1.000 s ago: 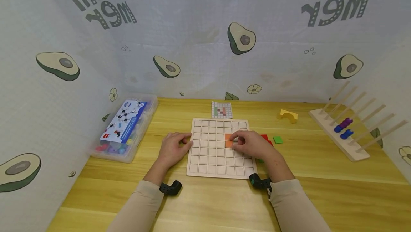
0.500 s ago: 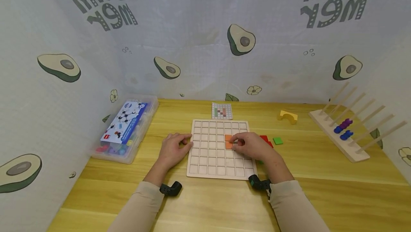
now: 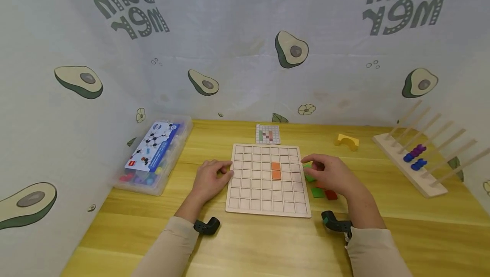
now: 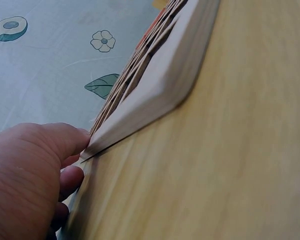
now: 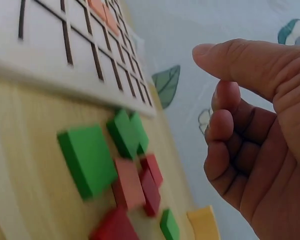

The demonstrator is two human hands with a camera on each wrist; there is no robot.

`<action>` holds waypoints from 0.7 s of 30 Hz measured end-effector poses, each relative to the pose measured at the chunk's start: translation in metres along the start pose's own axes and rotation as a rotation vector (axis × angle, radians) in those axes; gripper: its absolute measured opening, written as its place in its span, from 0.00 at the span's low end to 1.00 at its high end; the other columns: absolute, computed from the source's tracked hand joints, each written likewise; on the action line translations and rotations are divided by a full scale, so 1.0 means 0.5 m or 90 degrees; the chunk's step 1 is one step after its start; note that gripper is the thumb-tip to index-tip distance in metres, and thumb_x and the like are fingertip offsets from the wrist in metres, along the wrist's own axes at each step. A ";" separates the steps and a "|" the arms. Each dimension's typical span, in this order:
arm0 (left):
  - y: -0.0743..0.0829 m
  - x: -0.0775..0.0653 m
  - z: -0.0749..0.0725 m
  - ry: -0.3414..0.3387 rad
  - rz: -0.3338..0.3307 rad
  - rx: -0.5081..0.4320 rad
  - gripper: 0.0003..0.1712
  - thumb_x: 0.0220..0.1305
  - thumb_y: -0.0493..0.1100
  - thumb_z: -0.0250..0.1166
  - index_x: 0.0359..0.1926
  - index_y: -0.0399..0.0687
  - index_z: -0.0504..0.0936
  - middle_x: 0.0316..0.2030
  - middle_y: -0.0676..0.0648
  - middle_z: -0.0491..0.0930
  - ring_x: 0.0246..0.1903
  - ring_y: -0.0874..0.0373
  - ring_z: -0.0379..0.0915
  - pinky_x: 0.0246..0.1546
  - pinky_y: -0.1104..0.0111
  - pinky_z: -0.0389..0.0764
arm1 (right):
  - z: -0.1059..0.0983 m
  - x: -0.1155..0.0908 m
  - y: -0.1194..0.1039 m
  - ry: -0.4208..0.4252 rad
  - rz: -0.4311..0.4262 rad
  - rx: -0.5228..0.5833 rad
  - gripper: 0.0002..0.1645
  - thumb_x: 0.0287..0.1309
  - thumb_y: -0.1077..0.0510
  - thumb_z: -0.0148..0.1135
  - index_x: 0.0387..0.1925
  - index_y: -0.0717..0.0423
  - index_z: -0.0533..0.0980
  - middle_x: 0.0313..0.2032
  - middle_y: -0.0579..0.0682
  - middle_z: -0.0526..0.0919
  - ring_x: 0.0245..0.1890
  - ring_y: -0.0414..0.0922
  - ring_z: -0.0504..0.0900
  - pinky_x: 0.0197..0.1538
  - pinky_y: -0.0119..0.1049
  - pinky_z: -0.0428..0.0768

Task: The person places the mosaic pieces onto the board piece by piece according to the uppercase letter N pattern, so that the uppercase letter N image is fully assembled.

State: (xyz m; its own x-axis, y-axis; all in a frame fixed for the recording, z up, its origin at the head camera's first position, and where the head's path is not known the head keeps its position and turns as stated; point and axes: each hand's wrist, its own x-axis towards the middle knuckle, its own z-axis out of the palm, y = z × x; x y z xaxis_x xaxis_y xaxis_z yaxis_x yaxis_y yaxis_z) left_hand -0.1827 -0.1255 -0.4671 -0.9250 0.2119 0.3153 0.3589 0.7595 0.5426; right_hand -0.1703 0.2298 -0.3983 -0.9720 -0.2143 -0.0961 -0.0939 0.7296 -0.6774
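A wooden grid board (image 3: 245,192) lies flat on the table with two orange square tiles (image 3: 276,175) set in neighbouring cells of one column. My left hand (image 3: 208,180) rests beside the board's left edge, thumb and forefinger touching it; the left wrist view shows the thumb (image 4: 72,137) at the board's corner. To the right of the board, my right hand (image 3: 334,175) hovers above loose tiles, fingers loosely curled and holding nothing. Below that hand, the right wrist view shows green tiles (image 5: 92,162), an orange tile (image 5: 128,186) and red tiles (image 5: 115,227).
A small printed pattern card (image 3: 268,134) lies behind the board. Off to the left is a clear plastic case (image 3: 168,170) of coloured parts. A yellow arch block (image 3: 347,141) and a wooden peg rack (image 3: 411,164) with blue and purple pieces stand at the right.
My right hand has let go of the orange tile in the grid and moved right, off the board to over the loose tiles. The left hand stays at the board's edge.
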 end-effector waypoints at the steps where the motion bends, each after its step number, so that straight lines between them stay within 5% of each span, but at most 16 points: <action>1: 0.001 0.000 0.000 -0.001 0.001 0.000 0.18 0.59 0.54 0.63 0.48 0.55 0.82 0.27 0.62 0.71 0.31 0.61 0.63 0.39 0.64 0.62 | -0.007 -0.006 0.005 0.003 0.005 -0.003 0.17 0.58 0.50 0.61 0.48 0.51 0.77 0.28 0.51 0.69 0.29 0.48 0.69 0.29 0.39 0.71; 21: 0.000 0.003 0.001 0.001 0.001 0.003 0.18 0.58 0.54 0.63 0.48 0.55 0.83 0.26 0.62 0.72 0.31 0.62 0.63 0.39 0.65 0.62 | -0.039 -0.054 0.094 -0.008 0.078 -0.100 0.27 0.50 0.37 0.63 0.43 0.51 0.78 0.28 0.49 0.69 0.30 0.46 0.67 0.28 0.38 0.64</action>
State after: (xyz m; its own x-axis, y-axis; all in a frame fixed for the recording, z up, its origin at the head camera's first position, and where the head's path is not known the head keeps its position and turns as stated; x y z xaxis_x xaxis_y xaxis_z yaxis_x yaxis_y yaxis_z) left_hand -0.1841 -0.1247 -0.4670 -0.9244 0.2117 0.3173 0.3594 0.7620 0.5386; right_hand -0.1528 0.2824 -0.4132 -0.9755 -0.1252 -0.1809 -0.0083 0.8428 -0.5382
